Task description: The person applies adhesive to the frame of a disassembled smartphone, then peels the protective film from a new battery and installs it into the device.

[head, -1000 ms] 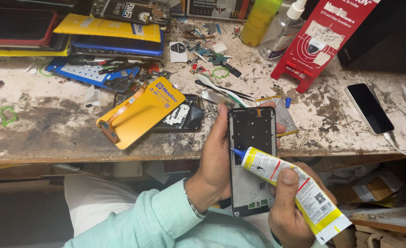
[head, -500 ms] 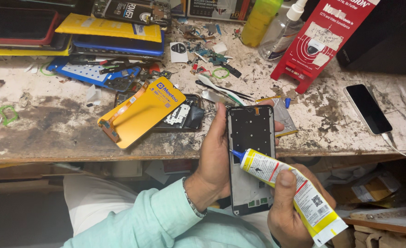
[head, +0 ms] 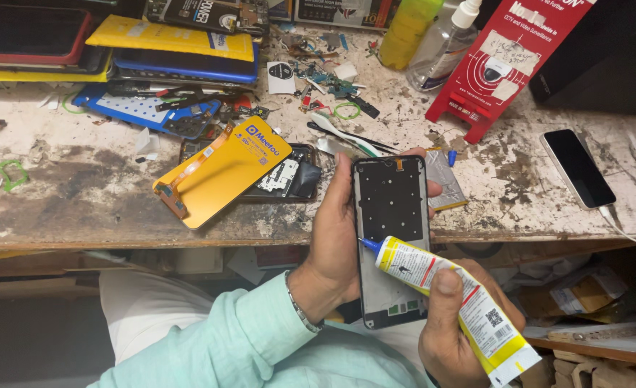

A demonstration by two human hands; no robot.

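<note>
Left hand [head: 336, 241] is gripping the phone frame [head: 392, 237] upright, long axis pointing away from the body. Right hand [head: 461, 327], clamped on the glue tube [head: 451, 298], is angling its blue nozzle onto the frame's left edge.

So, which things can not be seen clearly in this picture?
- Head view: the tube has its tail cut by the bottom edge.
- Whether glue leaves its blue tip on the phone frame: too small.
- Right hand: palm hidden behind the tube.
- Left hand: fingers hidden behind the frame.
</note>
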